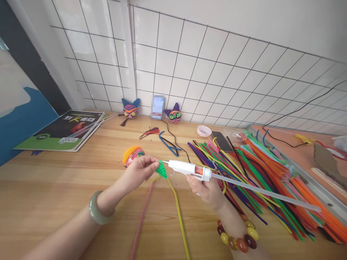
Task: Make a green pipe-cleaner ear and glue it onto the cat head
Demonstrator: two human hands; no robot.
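Between thumb and fingers, my left hand [143,167] pinches a small green coiled cone [162,170] made of pipe cleaner. My right hand [204,188] is wrapped round the handle of a white hot glue gun [187,168]. Its metal nozzle points left and meets, or nearly meets, the top of the green cone. A long translucent glue stick [265,191] sticks out of the gun's back. Behind my left hand sits a round orange-topped pipe-cleaner piece [132,154], partly hidden. Below the cone run a yellow pipe cleaner [177,209] and a pink pipe cleaner [143,220].
Many loose coloured pipe cleaners [217,155] spread over the right side. Two finished cat-like faces, one blue-eared [130,109] and one purple-eared [174,113], lean by the tiled wall near a phone [157,107]. A pink bowl [204,130] and a magazine [65,130] lie farther out.
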